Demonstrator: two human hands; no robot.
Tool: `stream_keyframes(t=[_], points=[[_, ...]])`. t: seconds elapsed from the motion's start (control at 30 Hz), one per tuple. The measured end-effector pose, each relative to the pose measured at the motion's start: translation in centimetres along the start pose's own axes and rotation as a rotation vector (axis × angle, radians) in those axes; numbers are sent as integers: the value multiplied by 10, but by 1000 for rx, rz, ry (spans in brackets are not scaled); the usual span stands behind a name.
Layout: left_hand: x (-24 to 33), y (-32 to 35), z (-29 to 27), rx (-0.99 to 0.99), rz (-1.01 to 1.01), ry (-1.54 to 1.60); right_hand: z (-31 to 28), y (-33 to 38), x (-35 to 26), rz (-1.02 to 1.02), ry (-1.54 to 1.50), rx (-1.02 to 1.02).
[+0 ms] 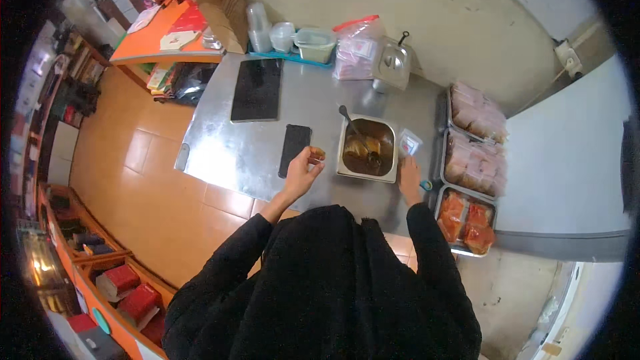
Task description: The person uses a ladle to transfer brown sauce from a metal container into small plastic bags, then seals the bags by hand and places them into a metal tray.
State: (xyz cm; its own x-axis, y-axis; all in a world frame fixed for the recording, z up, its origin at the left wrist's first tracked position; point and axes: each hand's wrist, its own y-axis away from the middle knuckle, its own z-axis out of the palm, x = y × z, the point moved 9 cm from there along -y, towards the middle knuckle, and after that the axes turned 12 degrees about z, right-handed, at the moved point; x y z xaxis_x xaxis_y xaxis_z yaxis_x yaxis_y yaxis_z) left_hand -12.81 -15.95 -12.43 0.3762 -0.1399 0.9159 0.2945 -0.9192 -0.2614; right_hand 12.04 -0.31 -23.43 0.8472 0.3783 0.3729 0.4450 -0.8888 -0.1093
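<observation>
A square steel pan [345,169] of dark brown sauce stands on the steel table, with yellowish pieces [360,147] in it. A dark-handled ladle [351,120] leans in the pan, its bowl in the sauce. Left of the pan, my left hand [303,175] is raised with curled fingers; a small brownish bit shows at the fingertips, too small to name. My right hand [409,180] is at the pan's right side, its fingers closed at the lower edge of a small clear packet [410,143]. A blue-green ring-shaped thing [426,185] lies beside that hand.
A phone [294,150] and black tablet [257,90] lie at left. Along the back are plastic tubs [315,45], a pink-filled bag [357,50] and a lidded steel pan [392,63]. Trays of bagged pink food [475,160] and orange-red food [467,221] line the right edge.
</observation>
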Motion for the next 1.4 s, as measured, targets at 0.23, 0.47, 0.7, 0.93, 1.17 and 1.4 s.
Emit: stream_keyframes(t=[0.23,0.47,0.7,0.93,1.17,1.4], points=[[-4,-7,17,-34,82,93,11,-8,10,24,-223,-52],[-3,-5,13,26,109,44,-13,-17,19,84,-466,43],[-2,-3,17,-33,25,32,-40,-18,42,184,-653,37],[8,-13,33,-97,61,47,-69,-21,75,317,-779,-177],[17,-25,63,-208,39,137,-140,-14,110,319,-958,77],[58,-36,106,-234,-113,696,-215,18,93,257,-1283,141]])
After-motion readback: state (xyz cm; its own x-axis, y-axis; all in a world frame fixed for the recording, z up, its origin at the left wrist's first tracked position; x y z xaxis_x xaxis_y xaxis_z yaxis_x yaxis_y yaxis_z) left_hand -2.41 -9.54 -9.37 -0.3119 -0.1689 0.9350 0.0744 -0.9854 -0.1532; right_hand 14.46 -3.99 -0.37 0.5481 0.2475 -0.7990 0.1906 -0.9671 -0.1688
